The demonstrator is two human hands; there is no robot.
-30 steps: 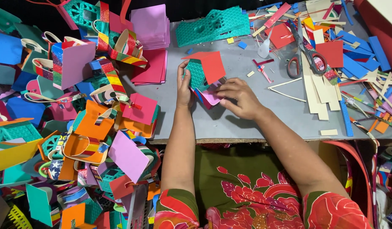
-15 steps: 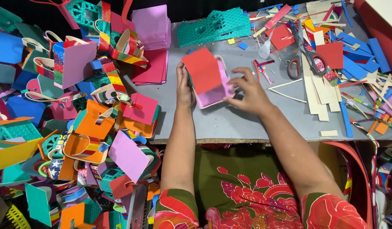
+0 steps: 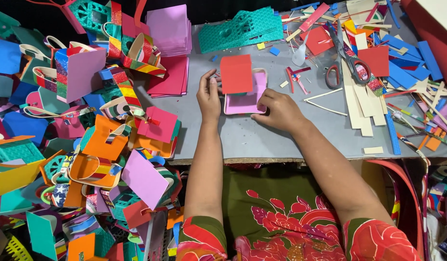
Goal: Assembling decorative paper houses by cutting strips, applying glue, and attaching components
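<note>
Here the person is working at the middle of the grey surface [image 3: 262,140], joining a red foam square [image 3: 236,73] to a pink foam piece [image 3: 247,99] that is lying flat just below it. The left hand [image 3: 209,96] is steadying the left edge of the two pieces, its fingers only partly curled and pressing rather than gripping. The right hand [image 3: 277,110] is resting on the pink piece's near right corner, fingers bent down onto it; whether they are pinching the edge or just pressing, I cannot tell. The red square is overlapping the pink piece's far part, seemingly standing or folded over it. This looks like the fitting stage of one small foam item, like those heaped at the left. The next move likely calls for keeping both edges lined up while pressing the seam. Scissors [image 3: 346,60] are lying well to the right.
</note>
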